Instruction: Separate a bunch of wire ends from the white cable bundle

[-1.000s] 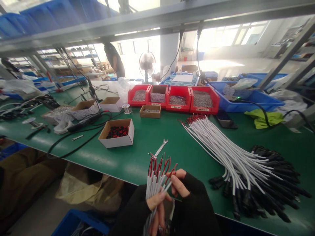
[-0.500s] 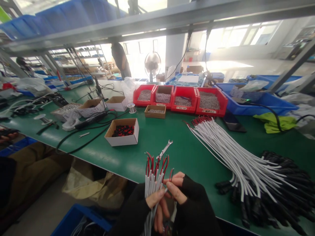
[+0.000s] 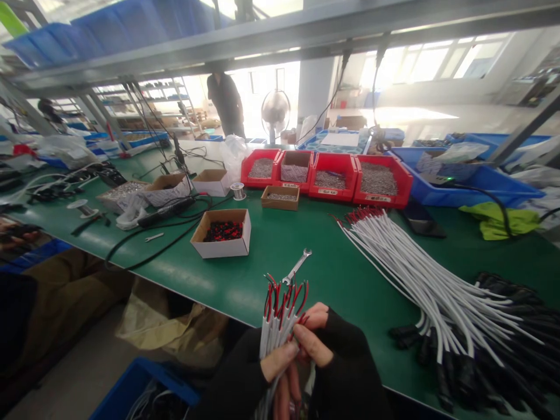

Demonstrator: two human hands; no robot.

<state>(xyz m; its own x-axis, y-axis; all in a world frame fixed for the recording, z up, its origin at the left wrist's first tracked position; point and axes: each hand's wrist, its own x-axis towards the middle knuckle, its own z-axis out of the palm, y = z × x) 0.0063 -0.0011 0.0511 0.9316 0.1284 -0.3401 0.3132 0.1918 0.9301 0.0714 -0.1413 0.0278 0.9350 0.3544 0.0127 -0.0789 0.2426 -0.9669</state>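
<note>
White cable bundle (image 3: pixel 275 326), red-black wire ends up, upright over bench edge.

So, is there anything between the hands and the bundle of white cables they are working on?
Nothing visible. The left hand already grips the bundle of white cables directly, and the right hand pinches at its red and black wire ends. The wrench lies beyond, on the green table, apart.

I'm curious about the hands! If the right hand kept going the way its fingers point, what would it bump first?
Its fingers point left, so the right hand would likely meet the wire bundle, then the left hand.
</note>
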